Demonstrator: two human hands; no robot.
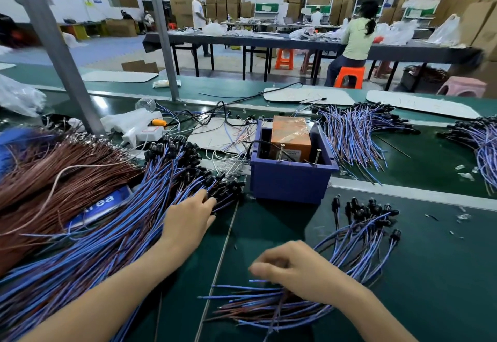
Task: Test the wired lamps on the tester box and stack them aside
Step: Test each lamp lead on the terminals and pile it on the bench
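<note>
Left hand (192,216) lay in big lamp pile (161,193), 9 o'clock of tester box (291,180); fingertips buried, grip could not be told. Right hand (304,269) curled round small bundle (357,242), 5 o'clock. Risk: tangled leads dragging neighbours out, mixing untested with done. Legible: "Area" on blue sign (105,203).

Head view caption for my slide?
Left hand touches the lamp pile; right hand holds a smaller bundle before the tester box.

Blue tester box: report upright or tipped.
Upright. The blue tester box sits flat on the green table, open top up, orange unit inside.
</note>
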